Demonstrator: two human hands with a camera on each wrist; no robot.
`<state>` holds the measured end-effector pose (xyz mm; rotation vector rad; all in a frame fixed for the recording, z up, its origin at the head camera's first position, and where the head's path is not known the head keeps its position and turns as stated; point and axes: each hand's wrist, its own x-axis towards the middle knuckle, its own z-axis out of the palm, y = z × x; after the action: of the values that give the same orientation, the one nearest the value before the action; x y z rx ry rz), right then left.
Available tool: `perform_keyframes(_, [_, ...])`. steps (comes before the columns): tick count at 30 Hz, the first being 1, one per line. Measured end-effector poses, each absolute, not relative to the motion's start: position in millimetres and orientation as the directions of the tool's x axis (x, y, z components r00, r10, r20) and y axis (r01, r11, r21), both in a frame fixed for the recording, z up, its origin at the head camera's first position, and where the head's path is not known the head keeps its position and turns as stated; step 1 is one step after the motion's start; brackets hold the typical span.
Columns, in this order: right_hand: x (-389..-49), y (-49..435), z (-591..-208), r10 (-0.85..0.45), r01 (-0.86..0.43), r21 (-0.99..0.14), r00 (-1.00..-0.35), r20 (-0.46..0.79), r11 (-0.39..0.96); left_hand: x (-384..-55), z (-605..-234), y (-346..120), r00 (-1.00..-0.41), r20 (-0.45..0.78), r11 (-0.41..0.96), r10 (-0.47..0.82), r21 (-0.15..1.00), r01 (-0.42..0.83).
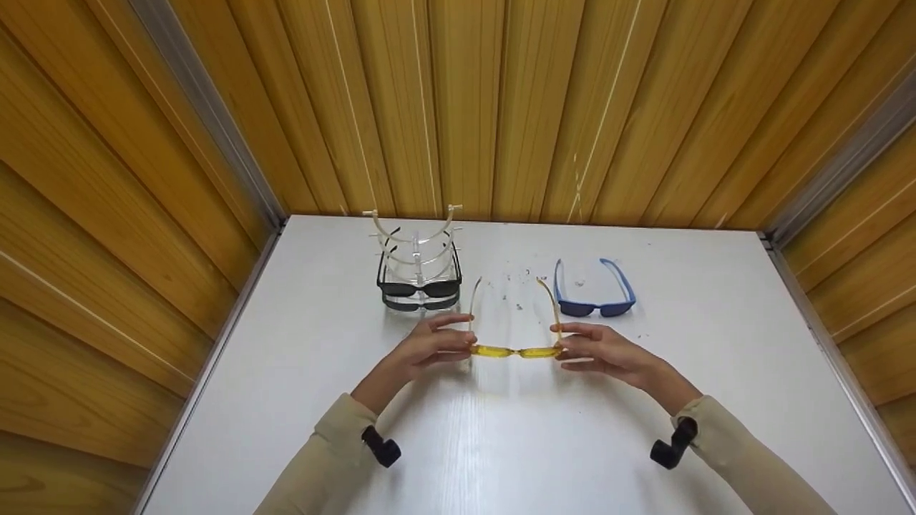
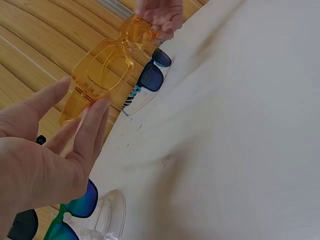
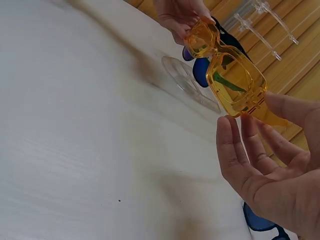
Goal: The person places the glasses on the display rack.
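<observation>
A pair of yellow see-through glasses (image 1: 494, 351) is held up in front of me, its temples unfolded and pointing away. My left hand (image 1: 434, 342) pinches the left end of the frame near the hinge. At the opposite end, my right hand (image 1: 600, 350) pinches the other corner between thumb and fingers. Both wrist views show the orange-yellow lens frame (image 2: 106, 70) above the white table, apart from it. Behind my left hand stands a clear display rack (image 1: 417, 250) bearing black sunglasses (image 1: 418, 289) and a green-framed pair (image 2: 55, 225) below them.
Blue sunglasses (image 1: 596, 309) lie with temples spread on the white table (image 1: 515, 443), just beyond my right hand. Small clear specks dot the tabletop behind the yellow glasses. Wood-patterned walls (image 1: 465, 107) close off the back and sides.
</observation>
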<state>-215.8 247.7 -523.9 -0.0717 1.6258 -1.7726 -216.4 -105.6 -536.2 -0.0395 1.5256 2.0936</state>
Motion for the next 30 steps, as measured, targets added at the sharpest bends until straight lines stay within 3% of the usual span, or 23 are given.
perform_keyframes(14, [-199, 223, -508, -0.573, 0.345, -0.939, -0.768, -0.287, 0.009, -194, -507, -132, -0.869, -0.317, -0.116, 0.380, 0.916, -0.385])
perform_keyframes(22, [-197, 209, -497, -0.585, 0.365, -0.926, -0.773, -0.246, -0.094, -187, -490, -146, -0.884, -0.287, -0.097, 0.369, 0.934, -0.344])
perform_keyframes(30, [-196, 199, -492, -0.591, 0.357, -0.929, -0.771, -0.238, -0.092, -179, -481, -157, -0.895, -0.271, -0.089, 0.356, 0.943, -0.321])
